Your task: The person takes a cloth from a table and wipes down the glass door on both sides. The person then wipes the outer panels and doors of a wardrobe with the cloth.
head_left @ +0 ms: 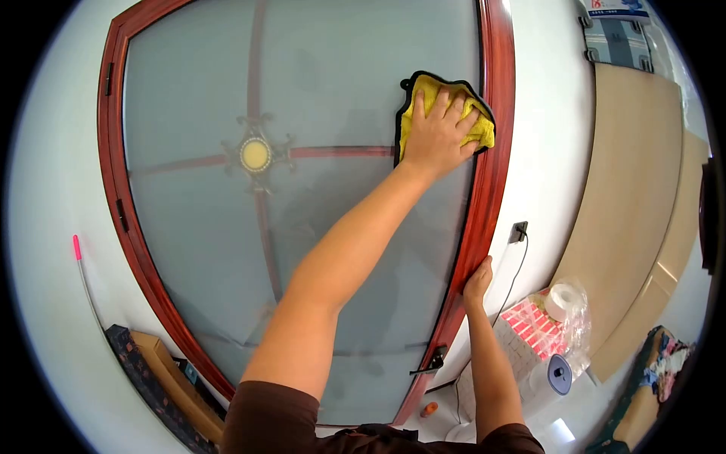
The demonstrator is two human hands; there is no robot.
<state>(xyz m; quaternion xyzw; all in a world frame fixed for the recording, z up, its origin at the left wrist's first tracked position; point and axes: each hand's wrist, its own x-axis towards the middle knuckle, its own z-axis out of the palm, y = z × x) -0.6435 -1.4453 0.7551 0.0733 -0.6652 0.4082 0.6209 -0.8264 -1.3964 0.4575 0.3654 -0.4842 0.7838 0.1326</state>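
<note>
A yellow microfibre cloth point(412, 121) with black edging lies against the frosted glass of a red-brown wooden door point(495, 129), high up by the door's right stile. My left hand point(442, 132) holds the cloth to the glass from above, its fingers spread over it and a fold bunched near the thumb. Lower down, my right hand point(478, 281) grips the right edge of the door, the thumb pointing up and most fingers hidden. A dark door handle point(431, 362) sits below that hand. Behind the glass shows a blurred ornament point(255, 154) with a round yellow centre.
A wall socket point(518, 231) with a plugged-in cable is right of the door. Below stand a plastic-wrapped box point(529, 325), a white roll point(561, 301) and a lidded container point(558, 374). Tan boards point(631, 166) lean farther right. At left are a pink-ended pole point(77, 248) and cardboard point(162, 363).
</note>
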